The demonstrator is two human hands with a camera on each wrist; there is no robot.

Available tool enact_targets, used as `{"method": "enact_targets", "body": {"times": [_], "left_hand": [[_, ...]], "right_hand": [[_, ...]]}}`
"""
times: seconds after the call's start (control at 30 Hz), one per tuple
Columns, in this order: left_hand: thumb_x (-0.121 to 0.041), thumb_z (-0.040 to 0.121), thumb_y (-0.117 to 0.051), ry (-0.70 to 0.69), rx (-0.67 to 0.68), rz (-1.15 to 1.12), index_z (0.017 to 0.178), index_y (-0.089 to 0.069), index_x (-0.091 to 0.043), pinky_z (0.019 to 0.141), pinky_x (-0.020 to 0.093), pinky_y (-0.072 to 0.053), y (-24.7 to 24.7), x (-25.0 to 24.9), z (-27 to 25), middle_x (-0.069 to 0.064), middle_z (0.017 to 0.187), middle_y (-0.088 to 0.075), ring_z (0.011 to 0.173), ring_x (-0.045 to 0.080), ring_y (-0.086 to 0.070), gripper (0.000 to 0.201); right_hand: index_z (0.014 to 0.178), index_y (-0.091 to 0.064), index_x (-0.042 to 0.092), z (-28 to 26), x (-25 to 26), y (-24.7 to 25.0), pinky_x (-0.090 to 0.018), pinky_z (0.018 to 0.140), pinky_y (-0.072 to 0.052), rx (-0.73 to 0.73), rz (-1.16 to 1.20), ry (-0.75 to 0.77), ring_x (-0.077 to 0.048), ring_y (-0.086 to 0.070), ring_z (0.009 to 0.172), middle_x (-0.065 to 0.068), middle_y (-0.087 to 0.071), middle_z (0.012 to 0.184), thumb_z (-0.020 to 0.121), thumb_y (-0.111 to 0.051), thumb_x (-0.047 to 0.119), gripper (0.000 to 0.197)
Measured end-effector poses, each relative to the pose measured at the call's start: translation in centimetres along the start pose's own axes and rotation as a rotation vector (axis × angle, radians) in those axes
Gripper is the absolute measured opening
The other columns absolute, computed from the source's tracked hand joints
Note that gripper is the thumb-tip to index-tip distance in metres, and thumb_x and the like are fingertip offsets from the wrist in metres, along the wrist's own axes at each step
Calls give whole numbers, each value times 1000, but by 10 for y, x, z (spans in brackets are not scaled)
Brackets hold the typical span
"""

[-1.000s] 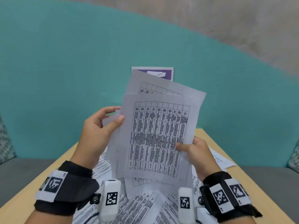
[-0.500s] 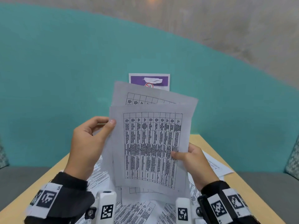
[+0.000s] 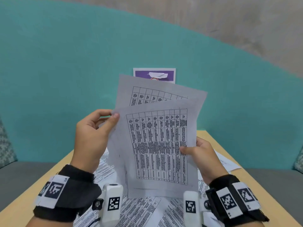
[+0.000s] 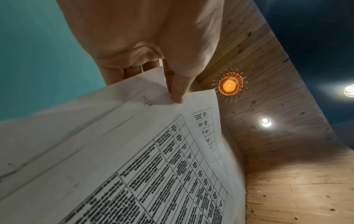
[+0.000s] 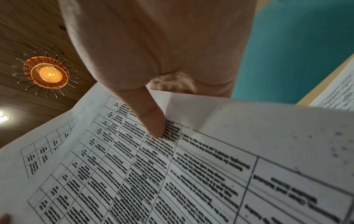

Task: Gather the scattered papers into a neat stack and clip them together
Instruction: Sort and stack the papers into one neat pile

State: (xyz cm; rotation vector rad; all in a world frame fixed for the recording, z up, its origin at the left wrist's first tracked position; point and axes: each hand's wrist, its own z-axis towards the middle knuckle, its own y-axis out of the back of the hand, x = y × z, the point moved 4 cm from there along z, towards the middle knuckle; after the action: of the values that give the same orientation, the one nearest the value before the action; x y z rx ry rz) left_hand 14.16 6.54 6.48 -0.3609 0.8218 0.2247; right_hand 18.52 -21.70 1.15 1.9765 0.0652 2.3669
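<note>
The white paper sheets held up at the centre carry black gridded tables packed with dense black text, as do the white printed sheets scattered on the pale tan wooden table. The far teal wall bears a purple white-bordered sign. Black wristbands carry black-and-white square markers.

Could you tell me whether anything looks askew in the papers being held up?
Yes. The rear sheet is fanned out behind the front sheet, rotated and sticking out past its top edge, so the edges do not line up. The left hand and right hand pinch opposite sides.
</note>
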Motion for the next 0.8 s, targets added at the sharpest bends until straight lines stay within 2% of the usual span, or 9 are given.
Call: {"method": "enact_targets", "body": {"times": [0.1, 0.2, 0.27, 0.37, 0.47, 0.57, 0.63, 0.73, 0.8], "left_hand": [[4, 92, -72, 9, 23, 40, 96, -76, -26, 72, 26, -63, 2, 0, -1, -4, 79, -82, 73, 13, -76, 31], [17, 90, -65, 10, 46, 62, 97, -74, -26, 68, 22, -61, 2, 0, 0, -6, 80, -82, 74, 11, -77, 44], [13, 90, -69, 6, 47, 45, 96, -75, -25, 68, 22, -59, 1, -1, 1, -4, 82, -82, 76, 13, -76, 39], [-4, 89, -78, -7, 28, 12, 91, -76, -22, 72, 22, -58, 0, -1, 1, -3, 82, -80, 77, 13, -73, 18], [3, 89, -75, -6, 28, 18, 90, -74, -19, 66, 17, -57, 1, -1, 2, -10, 74, -79, 68, 5, -73, 21], [17, 88, -66, 19, 60, 37, 95, -72, -20, 61, 17, -57, 2, 0, 2, -10, 74, -80, 66, 5, -75, 38], [18, 86, -68, 30, 90, 52, 99, -72, -20, 62, 18, -57, 3, 0, 3, -7, 80, -82, 73, 9, -76, 40], [7, 76, -84, 60, 149, 108, 113, -72, -21, 77, 31, -63, 1, 2, 2, 4, 100, -83, 93, 22, -78, 48], [5, 73, -88, 90, 135, 120, 116, -69, -22, 81, 40, -64, 2, 3, 1, 8, 101, -83, 93, 30, -79, 54]], "right_hand": [[104, -73, 19, -2, 2, -1, -44, 91, -54, 0, -4, 10, -25, -71, 101, 5, -79, 97, 89, -60, -8, 34], [103, -74, 18, -3, 3, -2, -51, 95, -54, -1, -2, 22, -29, -71, 101, 2, -79, 98, 88, -59, -11, 36], [103, -74, 17, -3, 4, -1, -52, 95, -54, -3, 13, 26, -29, -72, 99, 1, -79, 97, 88, -58, -13, 37], [104, -74, 17, -2, 4, -1, -50, 96, -53, -1, 5, 29, -25, -72, 100, 3, -79, 99, 89, -58, -11, 36], [100, -75, 19, -1, 4, 1, -51, 96, -52, -17, -26, 49, -27, -70, 100, 4, -79, 97, 88, -61, -9, 34], [97, -75, 20, -3, 8, 2, -41, 88, -55, -23, -51, 79, -24, -72, 98, 7, -79, 94, 87, -61, -10, 35], [97, -75, 22, -5, 12, 2, -32, 79, -54, -5, -58, 94, -19, -72, 94, 10, -79, 92, 87, -60, -11, 37], [95, -74, 23, -6, 16, 2, -27, 73, -51, 1, -66, 107, -16, -72, 92, 12, -78, 89, 89, -61, -8, 34], [92, -73, 24, -7, 18, 2, -28, 74, -52, -12, -74, 121, -19, -71, 94, 9, -78, 90, 90, -62, -6, 33]]}}
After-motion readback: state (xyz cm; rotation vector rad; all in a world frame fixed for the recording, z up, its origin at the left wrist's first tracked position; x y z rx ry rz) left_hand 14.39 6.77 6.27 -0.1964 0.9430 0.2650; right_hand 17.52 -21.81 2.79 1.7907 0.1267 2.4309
